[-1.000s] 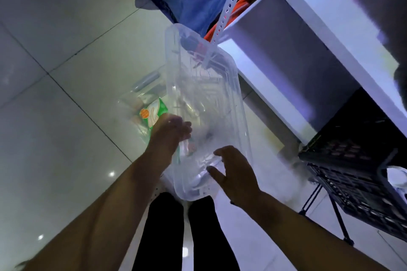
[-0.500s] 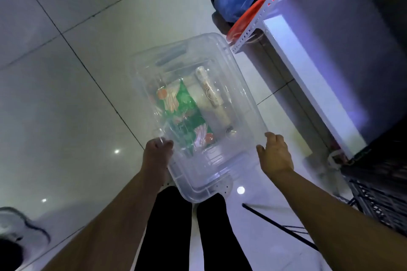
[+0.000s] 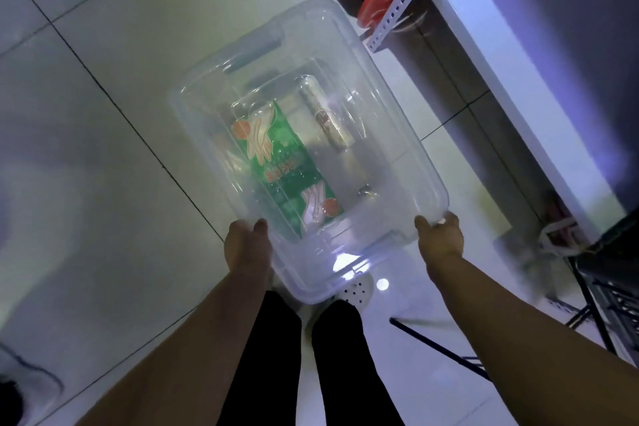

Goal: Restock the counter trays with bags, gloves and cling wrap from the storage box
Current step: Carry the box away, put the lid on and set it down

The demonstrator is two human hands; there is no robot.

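Both hands have shifted to the near corners of the clear plastic storage box (image 3: 397,135), which a second ago stood tipped on edge and now lies nearly level, held above the pale tiled floor (image 3: 103,114). Left hand (image 3: 247,247) grips the near left corner, thumb on top of the rim. Right hand (image 3: 440,239) grips the near right corner, fingers curled over the edge. Inside: a green glove packet (image 3: 287,169) flat on the bottom, and just beside it a cling wrap roll (image 3: 326,123) toward the right wall. A white perforated shelf upright (image 3: 397,10) stands just beyond the box's far right corner – apart from it. Black-trousered legs (image 3: 262,356) show below.
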